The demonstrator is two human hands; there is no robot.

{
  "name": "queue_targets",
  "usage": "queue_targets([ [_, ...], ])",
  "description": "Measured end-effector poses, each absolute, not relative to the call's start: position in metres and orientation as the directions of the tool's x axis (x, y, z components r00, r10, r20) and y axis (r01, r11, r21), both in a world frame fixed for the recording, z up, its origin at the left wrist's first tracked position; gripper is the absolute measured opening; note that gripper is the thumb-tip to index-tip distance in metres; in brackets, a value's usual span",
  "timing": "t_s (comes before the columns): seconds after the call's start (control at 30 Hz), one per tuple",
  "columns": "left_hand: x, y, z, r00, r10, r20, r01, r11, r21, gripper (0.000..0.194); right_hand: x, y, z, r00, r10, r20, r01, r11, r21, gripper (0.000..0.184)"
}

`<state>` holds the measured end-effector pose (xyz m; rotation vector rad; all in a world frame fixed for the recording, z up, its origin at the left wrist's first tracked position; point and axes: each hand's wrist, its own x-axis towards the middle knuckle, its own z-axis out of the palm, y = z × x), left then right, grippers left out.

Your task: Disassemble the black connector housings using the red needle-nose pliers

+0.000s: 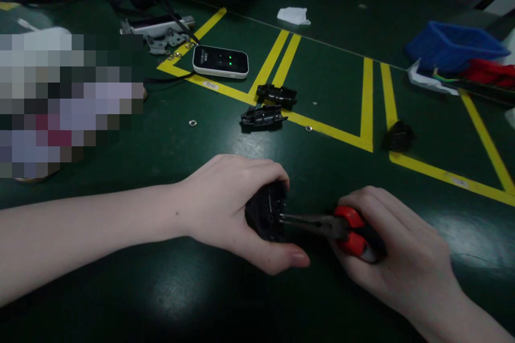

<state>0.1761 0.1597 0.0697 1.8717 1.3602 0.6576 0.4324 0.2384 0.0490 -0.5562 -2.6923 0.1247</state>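
My left hand (241, 209) is closed around a black plastic housing part (266, 211), its open side turned to the right. In my right hand (402, 257) is a pair of needle-nose pliers (350, 229) with red and black handles. The jaws of the pliers point left and reach the right edge of the black part; whether they grip anything there is too dark to tell. Beyond my hands lie two similar black plastic parts (263, 117), side by side. Small metal rings (192, 123) rest on the green tabletop (169, 300).
A white device with green lights (220, 61) stands behind, near metal brackets (167, 41). Another black piece (398, 136) lies at right. Farther back are a blue bin (454, 45), red items (488, 72) and white paper (293, 15). Yellow tape marks the table.
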Motion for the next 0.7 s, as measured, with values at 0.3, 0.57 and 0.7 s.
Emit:
queue_targets([
  [0.3, 0.168, 0.162, 0.067, 0.401, 0.916, -0.006, 0.428, -0.181, 0.885, 0.058, 0.427, 0.237, 0.058, -0.835, 0.356, 0.42, 0.37, 0.928, -0.052, 0.015],
  [0.57, 0.165, 0.164, 0.057, 0.412, 0.897, 0.16, 0.304, -0.301, 0.904, 0.071, 0.432, 0.236, 0.061, -0.814, 0.395, 0.426, 0.404, 0.912, -0.074, 0.02],
  [0.7, 0.163, 0.163, 0.052, 0.395, 0.87, 0.295, 0.256, -0.412, 0.874, 0.079, 0.435, 0.235, 0.062, -0.813, 0.384, 0.438, 0.382, 0.919, -0.098, 0.02],
])
